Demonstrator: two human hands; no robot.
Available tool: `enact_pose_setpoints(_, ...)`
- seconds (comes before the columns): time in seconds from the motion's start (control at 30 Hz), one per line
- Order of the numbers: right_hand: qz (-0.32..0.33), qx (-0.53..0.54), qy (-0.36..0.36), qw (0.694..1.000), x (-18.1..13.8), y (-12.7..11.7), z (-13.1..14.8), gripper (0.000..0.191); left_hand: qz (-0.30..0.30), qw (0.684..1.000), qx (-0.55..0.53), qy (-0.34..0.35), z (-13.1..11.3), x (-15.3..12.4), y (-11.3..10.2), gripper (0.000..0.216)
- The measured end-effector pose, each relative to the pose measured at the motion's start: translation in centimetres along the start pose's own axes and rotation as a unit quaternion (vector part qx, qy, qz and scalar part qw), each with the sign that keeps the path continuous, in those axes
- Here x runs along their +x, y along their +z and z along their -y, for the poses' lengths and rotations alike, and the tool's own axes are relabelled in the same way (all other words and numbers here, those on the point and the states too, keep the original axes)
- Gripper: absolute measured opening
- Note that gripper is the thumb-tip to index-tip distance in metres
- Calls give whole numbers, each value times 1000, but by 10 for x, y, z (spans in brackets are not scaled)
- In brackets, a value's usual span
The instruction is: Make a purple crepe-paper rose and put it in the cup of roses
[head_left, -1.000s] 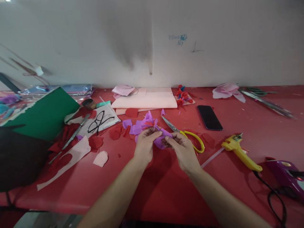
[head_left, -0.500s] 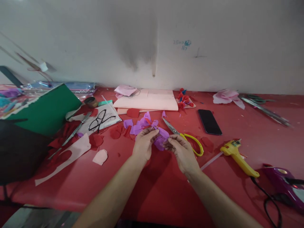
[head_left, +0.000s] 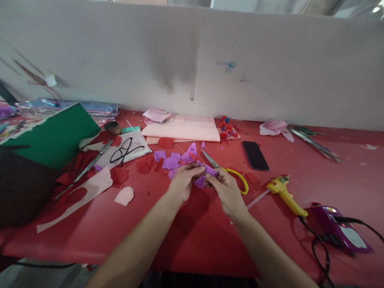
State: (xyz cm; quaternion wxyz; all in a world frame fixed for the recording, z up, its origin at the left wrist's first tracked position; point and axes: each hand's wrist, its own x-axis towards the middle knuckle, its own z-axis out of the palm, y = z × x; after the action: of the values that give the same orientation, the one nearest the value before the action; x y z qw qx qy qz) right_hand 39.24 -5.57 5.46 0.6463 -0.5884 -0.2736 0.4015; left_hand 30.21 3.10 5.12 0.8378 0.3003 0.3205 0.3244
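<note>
Between my two hands is a piece of purple crepe paper, gathered into folds. My left hand pinches its left side, near a bit of red at the top. My right hand pinches the right side, fingertips close to those of the left. Loose purple paper petals lie on the table just beyond my left hand. Yellow-handled scissors rest open beside my right hand, their blades pointing away to the left. The fingers partly hide the paper.
On the red table, a yellow glue gun, a purple device with cords and a phone lie right. Left are eyeglasses, long tweezers, red scraps and a green board. Pink sheets lie by the wall.
My right hand has moved closer to the left, and the purple paper between them is more bunched up. The view has tilted up and shifted slightly right.
</note>
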Motion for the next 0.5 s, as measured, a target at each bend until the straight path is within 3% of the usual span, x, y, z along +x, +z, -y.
enact_pose_setpoints(0.17, 6, -21, 15, 1000, -9, -8, -1, 23, 14, 999, 26, 14, -3, -2, 1, 18)
enact_pose_setpoints(0.23, -10, -94, -6, 996, -15, -32, 5, 30, 8, 999, 25, 18, -4, -2, 0, 19)
enact_pose_setpoints(0.3, -78, -238, -63, 966, -20, -72, 12, 31, 8, 999, 21, 27, -5, -2, -1, 19)
enact_pose_setpoints(0.33, -119, -334, -92, 930, -23, -96, 15, 31, 11, 999, 21, 31, -5, -1, -1, 19)
enact_pose_setpoints(0.37, -166, -452, -101, 871, -27, -120, 18, 32, 14, 999, 21, 34, -5, -1, -2, 18)
enact_pose_setpoints(0.4, -195, -576, -91, 788, -30, -143, 20, 35, 17, 999, 22, 36, -4, 0, -3, 17)
enact_pose_setpoints(0.47, -205, -739, -20, 641, -36, -180, 20, 40, 20, 999, 23, 36, -4, 1, -3, 16)
enact_pose_setpoints(0.5, -198, -779, 13, 595, -39, -193, 19, 40, 21, 999, 23, 35, -3, 1, -3, 16)
